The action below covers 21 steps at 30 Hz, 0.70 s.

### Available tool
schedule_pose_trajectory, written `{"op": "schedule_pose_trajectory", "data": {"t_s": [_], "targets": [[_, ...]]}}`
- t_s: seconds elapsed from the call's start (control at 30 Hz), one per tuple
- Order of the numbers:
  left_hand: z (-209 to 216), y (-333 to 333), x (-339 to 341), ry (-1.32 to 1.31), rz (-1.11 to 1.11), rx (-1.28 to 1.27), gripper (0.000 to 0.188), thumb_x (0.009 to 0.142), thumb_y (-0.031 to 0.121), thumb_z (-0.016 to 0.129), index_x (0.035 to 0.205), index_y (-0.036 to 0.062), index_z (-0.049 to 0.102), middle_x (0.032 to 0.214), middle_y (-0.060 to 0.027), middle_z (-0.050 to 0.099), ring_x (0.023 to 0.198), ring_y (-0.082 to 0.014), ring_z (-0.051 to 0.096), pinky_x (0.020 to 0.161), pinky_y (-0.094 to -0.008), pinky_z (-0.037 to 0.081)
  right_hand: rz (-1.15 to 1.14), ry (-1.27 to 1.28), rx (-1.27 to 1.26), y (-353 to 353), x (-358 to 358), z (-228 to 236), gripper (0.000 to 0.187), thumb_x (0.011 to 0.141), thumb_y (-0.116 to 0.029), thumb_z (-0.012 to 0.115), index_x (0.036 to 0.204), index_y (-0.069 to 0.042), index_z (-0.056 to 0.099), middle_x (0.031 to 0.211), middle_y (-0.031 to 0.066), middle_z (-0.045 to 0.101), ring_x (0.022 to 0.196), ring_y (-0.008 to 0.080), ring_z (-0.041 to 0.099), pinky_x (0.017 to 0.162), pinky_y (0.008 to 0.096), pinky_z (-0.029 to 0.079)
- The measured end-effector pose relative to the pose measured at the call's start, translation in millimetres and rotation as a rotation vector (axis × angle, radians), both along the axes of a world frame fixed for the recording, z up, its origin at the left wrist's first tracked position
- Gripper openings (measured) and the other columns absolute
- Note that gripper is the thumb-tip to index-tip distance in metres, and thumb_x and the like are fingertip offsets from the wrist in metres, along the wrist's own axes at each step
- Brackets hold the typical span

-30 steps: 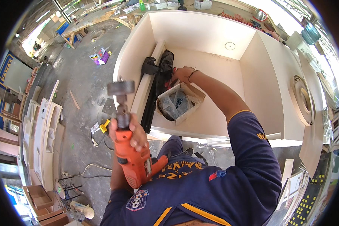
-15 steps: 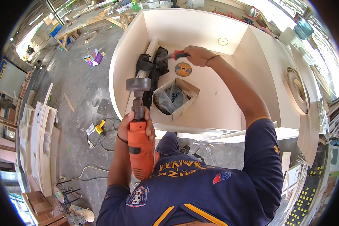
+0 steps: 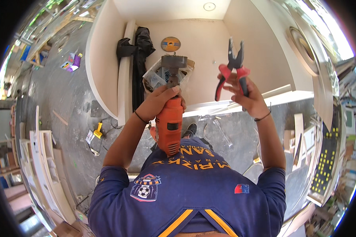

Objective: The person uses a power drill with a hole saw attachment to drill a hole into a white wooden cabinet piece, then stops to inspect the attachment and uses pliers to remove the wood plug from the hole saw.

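My left hand (image 3: pixel 157 103) is wrapped round the front of an orange power drill (image 3: pixel 171 128), near its chuck. The drill points away from me, its back end against my shirt. A dark hole saw (image 3: pixel 174 61) with a toothed rim is fitted in the chuck. In my right hand (image 3: pixel 252 100) is a pair of pliers (image 3: pixel 236 61) with red and black handles, held up with jaws spread. Behind the hole saw, and partly hidden by it, stands a cardboard box (image 3: pixel 190 67) with clear plastic and small dark pieces inside.
A large pale cabinet carcass (image 3: pixel 203 33) lies before me. Inside are an orange cutting disc (image 3: pixel 171 44) and a black folded bag (image 3: pixel 143 45) along a pale board. A yellow tool (image 3: pixel 98 130) and a purple box (image 3: pixel 72 62) lie on the floor at left.
My right hand has drawn back from inside the cabinet toward me, and the pliers' jaws now show spread. The drill has shifted right in view, in front of the cardboard box.
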<state>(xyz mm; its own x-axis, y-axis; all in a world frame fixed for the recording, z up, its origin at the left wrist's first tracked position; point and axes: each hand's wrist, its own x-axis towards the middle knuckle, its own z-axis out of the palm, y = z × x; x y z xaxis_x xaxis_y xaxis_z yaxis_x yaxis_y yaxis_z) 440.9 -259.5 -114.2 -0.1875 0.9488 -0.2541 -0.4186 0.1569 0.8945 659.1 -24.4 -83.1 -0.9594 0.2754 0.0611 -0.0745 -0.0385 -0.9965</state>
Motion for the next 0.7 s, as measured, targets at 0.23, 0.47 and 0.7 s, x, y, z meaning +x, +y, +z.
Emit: {"op": "schedule_pose_trajectory", "data": {"t_s": [0.23, 0.47, 0.7], "targets": [[9, -23, 4, 0.194, -0.107, -0.1, 0.031, 0.099, 0.03, 0.054, 0.096, -0.0005, 0.059, 0.086, -0.0099, 0.069, 0.078, -0.0154, 0.066, 0.072, -0.0297, 0.054, 0.134, -0.692, 0.529, -66, 24, 40, 0.038, 0.082, -0.009, 0.06, 0.117, -0.004, 0.049, 0.089, 0.0127, 0.058, 0.083, 0.0223, 0.06, 0.073, 0.0343, 0.046], [9, -39, 5, 0.177, -0.141, -0.167, 0.034, 0.097, 0.031, 0.06, 0.104, -0.0018, 0.059, 0.088, -0.0065, 0.067, 0.077, -0.0129, 0.063, 0.073, -0.028, 0.052, 0.14, -0.775, 0.901, -102, -10, 74, 0.033, 0.084, -0.006, 0.058, 0.115, -0.002, 0.048, 0.104, 0.0218, 0.06, 0.1, 0.0411, 0.059, 0.084, 0.0477, 0.046], [1, -56, 2, 0.314, -0.122, -0.137, 0.038, 0.095, 0.035, 0.062, 0.104, -0.0014, 0.058, 0.088, -0.0065, 0.065, 0.077, -0.0133, 0.061, 0.071, -0.0296, 0.052, 0.226, -0.919, 1.013, -122, -28, 101, 0.038, 0.085, -0.01, 0.061, 0.121, -0.004, 0.047, 0.107, 0.0213, 0.06, 0.102, 0.04, 0.059, 0.086, 0.0473, 0.046]]}}
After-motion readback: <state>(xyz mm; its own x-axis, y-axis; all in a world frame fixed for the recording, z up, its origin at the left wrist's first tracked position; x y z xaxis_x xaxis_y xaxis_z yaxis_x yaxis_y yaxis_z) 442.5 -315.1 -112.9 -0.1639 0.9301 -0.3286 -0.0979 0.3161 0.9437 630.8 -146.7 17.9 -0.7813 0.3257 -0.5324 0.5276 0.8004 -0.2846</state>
